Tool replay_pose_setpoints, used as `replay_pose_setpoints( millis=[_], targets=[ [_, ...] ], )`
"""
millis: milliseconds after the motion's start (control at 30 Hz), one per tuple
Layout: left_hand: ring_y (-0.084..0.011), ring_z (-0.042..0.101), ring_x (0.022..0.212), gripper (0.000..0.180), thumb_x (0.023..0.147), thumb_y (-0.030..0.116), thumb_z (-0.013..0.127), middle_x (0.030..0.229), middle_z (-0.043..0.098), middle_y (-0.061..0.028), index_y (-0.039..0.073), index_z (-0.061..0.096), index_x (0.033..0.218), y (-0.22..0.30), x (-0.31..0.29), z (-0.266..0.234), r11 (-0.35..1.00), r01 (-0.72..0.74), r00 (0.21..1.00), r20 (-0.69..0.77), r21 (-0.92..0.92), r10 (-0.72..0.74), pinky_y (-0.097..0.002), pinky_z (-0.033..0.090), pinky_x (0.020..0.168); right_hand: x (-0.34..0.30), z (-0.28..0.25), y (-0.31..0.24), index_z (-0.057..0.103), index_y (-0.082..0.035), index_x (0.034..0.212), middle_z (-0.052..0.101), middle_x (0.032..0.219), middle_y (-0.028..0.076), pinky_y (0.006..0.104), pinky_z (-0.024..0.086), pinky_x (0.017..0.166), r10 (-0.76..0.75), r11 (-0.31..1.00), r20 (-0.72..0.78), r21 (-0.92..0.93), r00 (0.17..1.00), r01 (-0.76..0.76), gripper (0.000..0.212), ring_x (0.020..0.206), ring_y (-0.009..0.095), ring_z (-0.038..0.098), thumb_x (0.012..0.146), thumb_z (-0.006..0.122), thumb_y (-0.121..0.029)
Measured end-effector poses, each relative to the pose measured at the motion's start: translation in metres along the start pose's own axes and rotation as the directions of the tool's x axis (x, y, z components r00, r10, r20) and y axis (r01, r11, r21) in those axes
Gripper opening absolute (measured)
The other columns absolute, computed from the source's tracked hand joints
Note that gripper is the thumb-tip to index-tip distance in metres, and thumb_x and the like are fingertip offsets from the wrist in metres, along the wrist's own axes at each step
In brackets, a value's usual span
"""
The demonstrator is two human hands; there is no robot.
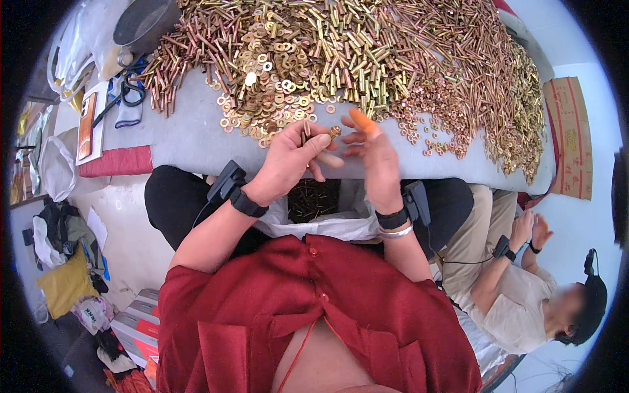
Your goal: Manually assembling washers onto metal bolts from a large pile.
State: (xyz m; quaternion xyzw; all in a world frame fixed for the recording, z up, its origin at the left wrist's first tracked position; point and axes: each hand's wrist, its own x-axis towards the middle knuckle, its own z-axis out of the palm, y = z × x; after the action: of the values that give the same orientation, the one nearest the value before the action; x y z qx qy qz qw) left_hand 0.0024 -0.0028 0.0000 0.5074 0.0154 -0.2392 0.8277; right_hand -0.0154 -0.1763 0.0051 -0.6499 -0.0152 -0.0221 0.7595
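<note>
Red shirt (262, 288), left hand (295, 147) with grip around golden fasteners (335, 131), right hand (380, 157), grip unclear.

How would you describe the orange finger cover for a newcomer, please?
Start at the large pile of metal parts on the grey table. Near its front edge, the person's right hand wears the orange finger cover on one digit. Its solid orange sets it apart from that hand's uncovered digits.

Left hand (295, 147) grips small brass-coloured parts (335, 131), blurred right hand (380, 160) with orange finger cover (362, 121) sits just right, washers (282, 88) and metal sleeves (357, 65) lie heaped on grey table (187, 131) beyond.
</note>
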Motion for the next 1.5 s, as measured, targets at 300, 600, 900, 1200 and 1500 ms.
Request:
replay_pose_setpoints(
  millis=[300, 600, 900, 1200, 1500],
  targets=[
    [-0.0079, 0.064, 0.064, 0.019, 0.092, 0.016, 0.057, 0.08, 0.063, -0.0017, 0.002, 0.064, 0.103, -0.009, -0.011, 0.009, 0.866, -0.042, 0.998, 0.064, 0.498, 0.011, -0.0184, 0.045, 0.044, 0.027, -0.007, 0.001, 0.059, 0.0, 0.097, 0.062, 0.086, 0.006, 0.0292, 0.045, 0.066, -0.08, 0.826, -0.26, -0.558, 0.962, -0.082, 0.026, 0.073, 0.014, 0.055, 0.087, 0.063, -0.025],
    [-0.0099, 0.06, 0.05, 0.02, 0.092, 0.013, 0.055, 0.079, 0.065, -0.0052, 0.0, 0.058, 0.106, 0.004, -0.011, 0.008, 0.954, 0.01, 0.999, -0.052, 0.3, 0.006, -0.0197, 0.042, 0.041, 0.027, -0.012, 0.012, 0.057, -0.001, 0.105, 0.06, 0.087, 0.006, 0.0267, 0.045, 0.071, -0.098, 0.825, -0.221, -0.563, 0.97, -0.045, 0.026, 0.079, 0.014, 0.056, 0.083, 0.065, -0.011],
    [-0.0098, 0.063, 0.052, 0.023, 0.091, 0.019, 0.059, 0.086, 0.066, -0.0065, 0.0, 0.06, 0.104, 0.005, -0.011, 0.006, 0.95, 0.162, 0.987, -0.042, 0.268, -0.156, -0.0169, 0.039, 0.035, -0.005, 0.02, -0.004, 0.05, -0.001, 0.113, 0.06, 0.093, 0.004, 0.0218, 0.046, 0.074, 0.107, 0.994, -0.066, 0.022, 0.992, -0.106, 0.026, 0.083, 0.009, 0.057, 0.09, 0.059, -0.008],
    [-0.0095, 0.063, 0.056, 0.024, 0.091, 0.017, 0.058, 0.084, 0.063, -0.0053, 0.001, 0.057, 0.109, 0.008, -0.012, 0.004, 0.964, 0.158, 0.987, -0.015, 0.212, -0.158, -0.0168, 0.037, 0.035, 0.007, 0.009, -0.006, 0.057, 0.0, 0.114, 0.061, 0.084, 0.003, 0.0216, 0.045, 0.068, 0.049, 0.977, 0.049, -0.211, 0.998, -0.038, 0.025, 0.076, 0.007, 0.054, 0.092, 0.056, -0.013],
    [-0.0069, 0.056, 0.05, 0.02, 0.097, 0.02, 0.048, 0.088, 0.065, -0.0077, 0.004, 0.047, 0.11, 0.01, -0.005, -0.005, 0.99, 0.141, 0.987, -0.079, 0.032, -0.138, -0.0178, 0.033, 0.036, 0.043, 0.02, 0.002, 0.066, -0.003, 0.094, 0.063, 0.085, 0.007, 0.0289, 0.046, 0.065, 0.029, 0.892, -0.064, -0.448, 0.998, -0.055, 0.021, 0.074, 0.016, 0.058, 0.09, 0.058, -0.022]
  ],
)
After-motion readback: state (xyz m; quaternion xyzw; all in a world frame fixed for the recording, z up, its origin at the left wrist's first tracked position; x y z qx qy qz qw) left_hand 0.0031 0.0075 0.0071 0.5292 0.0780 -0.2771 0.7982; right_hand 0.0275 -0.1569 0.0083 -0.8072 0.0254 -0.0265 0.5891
